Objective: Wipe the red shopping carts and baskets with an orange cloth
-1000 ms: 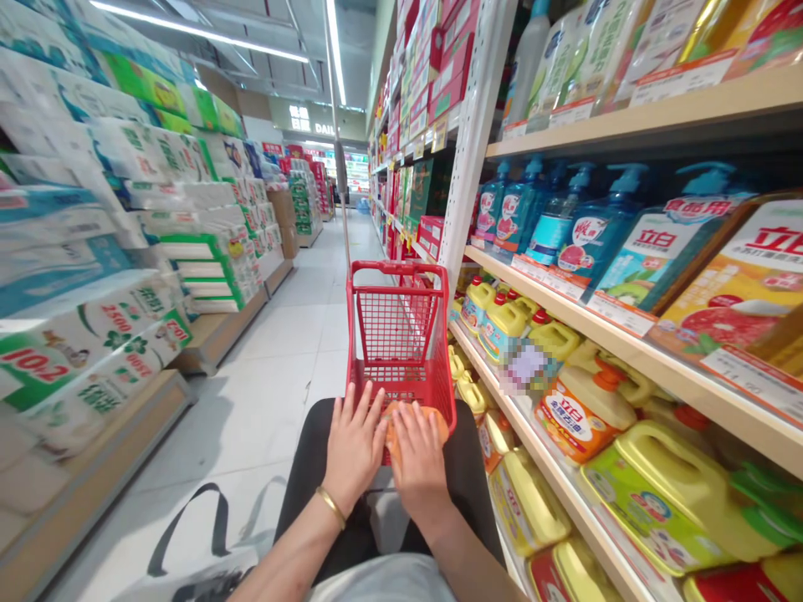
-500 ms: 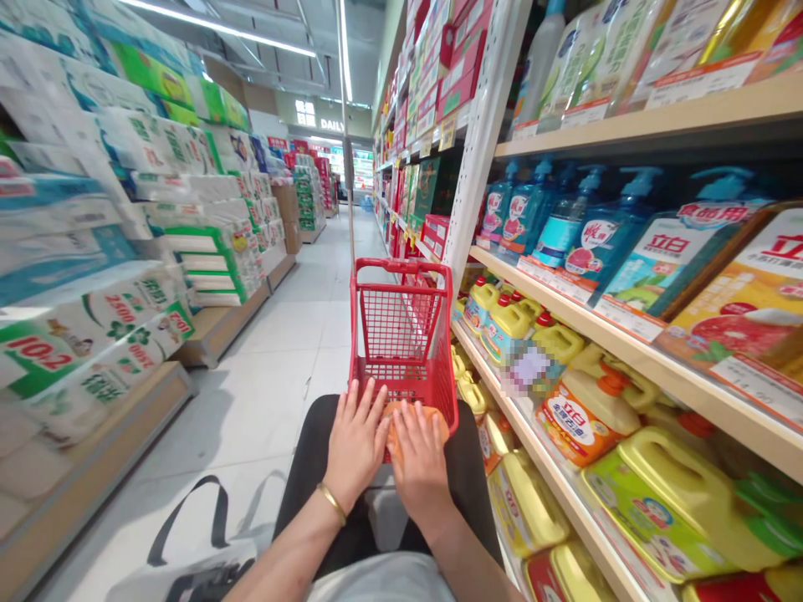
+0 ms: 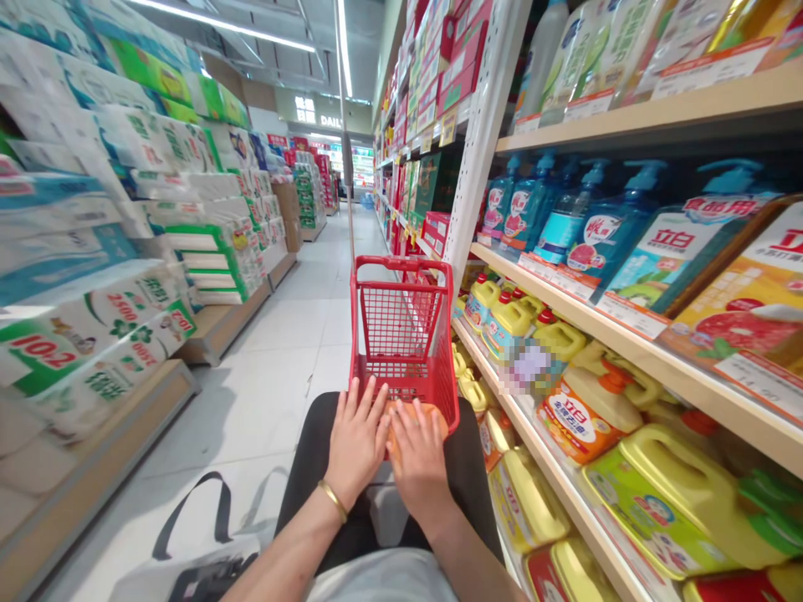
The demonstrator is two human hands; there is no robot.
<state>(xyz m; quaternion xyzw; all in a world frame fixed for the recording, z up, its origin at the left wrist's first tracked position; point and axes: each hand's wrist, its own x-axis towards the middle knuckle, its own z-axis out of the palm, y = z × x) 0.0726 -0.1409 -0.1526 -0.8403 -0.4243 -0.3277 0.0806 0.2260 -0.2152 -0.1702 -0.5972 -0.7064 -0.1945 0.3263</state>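
My left hand [image 3: 357, 439] lies palm down near my lap, its fingers stretched out and slightly apart, pointing at the red shopping basket on a tall pole [image 3: 401, 324]. I see nothing in it. A gold bangle [image 3: 333, 501] is on that wrist. Beside it, my right hand [image 3: 419, 456] rests flat over an orange piece [image 3: 435, 412], perhaps a cloth or sponge, mostly hidden under the fingers. The two hands nearly touch at the thumb side. Both are just in front of the basket's near edge, between my black-clad knees [image 3: 314, 468].
On the right, shelves hold yellow detergent jugs [image 3: 677, 493] and blue pump bottles [image 3: 602, 226] close to my right knee. Stacked tissue packs [image 3: 94, 343] line the left side. A grey-white bag [image 3: 188, 568] with a dark strap lies on the floor [image 3: 251, 393] at left.
The fingers of my right hand have shifted slightly left and spread a little on the orange piece. The left hand and basket stay almost where they were.
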